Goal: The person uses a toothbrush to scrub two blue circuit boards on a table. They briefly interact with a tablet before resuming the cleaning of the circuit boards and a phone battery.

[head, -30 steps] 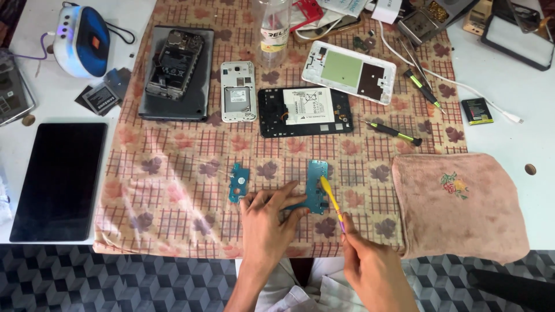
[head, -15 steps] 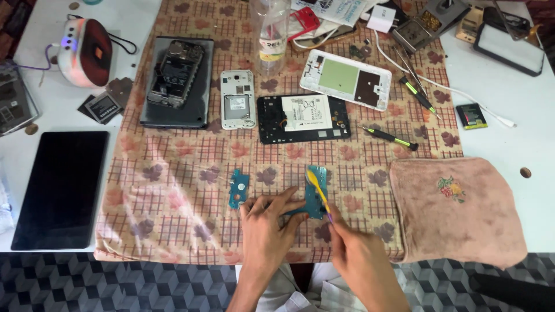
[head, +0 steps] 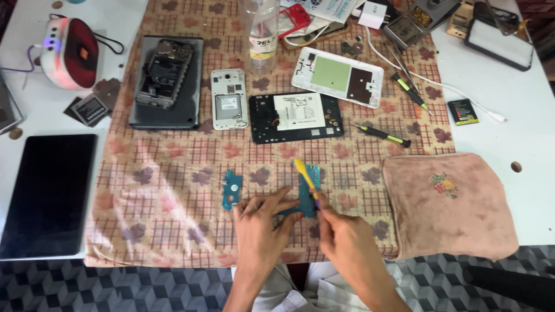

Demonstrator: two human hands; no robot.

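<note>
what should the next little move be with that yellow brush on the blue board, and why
Probably a short stroke of the yellow brush down along the blue circuit board. The right hand holds the brush with its head lying over the board's upper end, while the left hand pins the board's lower edge to the patterned cloth, so the board looks steadied for brushing.
</note>
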